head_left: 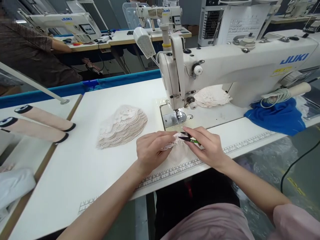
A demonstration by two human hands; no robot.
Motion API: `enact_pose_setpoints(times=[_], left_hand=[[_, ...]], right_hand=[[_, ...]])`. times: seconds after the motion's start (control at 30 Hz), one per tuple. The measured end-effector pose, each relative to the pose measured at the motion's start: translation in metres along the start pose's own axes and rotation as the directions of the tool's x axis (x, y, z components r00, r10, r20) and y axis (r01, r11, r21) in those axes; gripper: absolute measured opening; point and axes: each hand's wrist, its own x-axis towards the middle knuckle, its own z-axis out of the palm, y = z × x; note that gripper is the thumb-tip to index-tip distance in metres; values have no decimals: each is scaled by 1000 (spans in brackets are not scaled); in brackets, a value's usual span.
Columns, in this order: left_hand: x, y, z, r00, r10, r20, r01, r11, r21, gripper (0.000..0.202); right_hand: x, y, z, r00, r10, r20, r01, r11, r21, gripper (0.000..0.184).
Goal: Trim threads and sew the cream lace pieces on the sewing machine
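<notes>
My left hand (153,148) pinches a small white lace piece (178,146) just in front of the sewing machine's needle plate (172,119). My right hand (208,146) is closed on black thread snips (187,137) with a bit of green on them. The blades point left and touch or overlap the edge of the lace; I cannot tell whether they are cutting. A fanned stack of lace pieces (125,125) lies to the left of the machine. More lace pieces (212,96) lie under the machine's arm.
The white sewing machine (225,63) spans the right side. Blue cloth (277,116) and a cord-wrapped roll (285,95) lie at the right. Two thread cones (37,128) lie at the left. A ruler strip (172,173) runs along the front edge. Another person (30,53) is at the back left.
</notes>
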Motion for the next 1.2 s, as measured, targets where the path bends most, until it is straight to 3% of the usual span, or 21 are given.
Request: enact_pose_setpoints(times=[0.77,1.2], left_hand=[[-1,1,5,1000,-3,-29,3,1000,-13,18],[-5,4,6,991,-123,-45,121,991,-51,18]], right_hand=[[-3,0,2,999,-2,-45,3,1000,28,44],[-3,0,2,999,5,-52,-4,1000,15,43]])
